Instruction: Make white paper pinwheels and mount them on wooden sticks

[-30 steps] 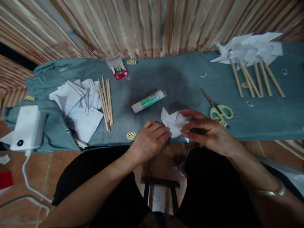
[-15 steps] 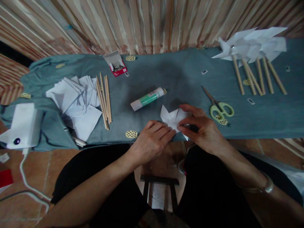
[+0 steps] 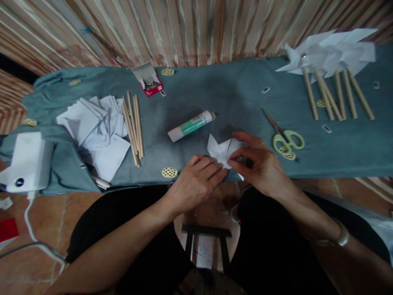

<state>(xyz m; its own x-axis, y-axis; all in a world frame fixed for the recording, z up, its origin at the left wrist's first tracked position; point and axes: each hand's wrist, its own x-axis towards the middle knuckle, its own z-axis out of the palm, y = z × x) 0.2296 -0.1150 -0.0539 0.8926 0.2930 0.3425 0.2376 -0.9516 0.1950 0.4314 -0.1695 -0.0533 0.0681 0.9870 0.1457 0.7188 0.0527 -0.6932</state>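
Observation:
A white paper pinwheel (image 3: 221,150) with folded points lies near the front edge of the cloth-covered table. The fingers of my left hand (image 3: 198,178) are pressed together on its lower left edge. From the right, my right hand (image 3: 259,164) pinches the paper, with thumb and fingertips near its middle and the forefinger over its upper right blade. Part of the paper is hidden under the fingers. Just beyond it lies a green and white glue stick (image 3: 190,126). Scissors with pale green handles (image 3: 287,141) are to the right of my right hand.
Paper pinwheels on sticks (image 3: 331,57) lie at the far right. Wooden sticks (image 3: 133,129) and loose white paper sheets (image 3: 95,123) are at the left. A small red box (image 3: 152,86) of metal pins stands open at the back. A white device (image 3: 29,162) with a cable sits front left.
My fingers have shifted very slightly on the paper pinwheel, which stays in place. The view has turned a little; otherwise the things lie as before.

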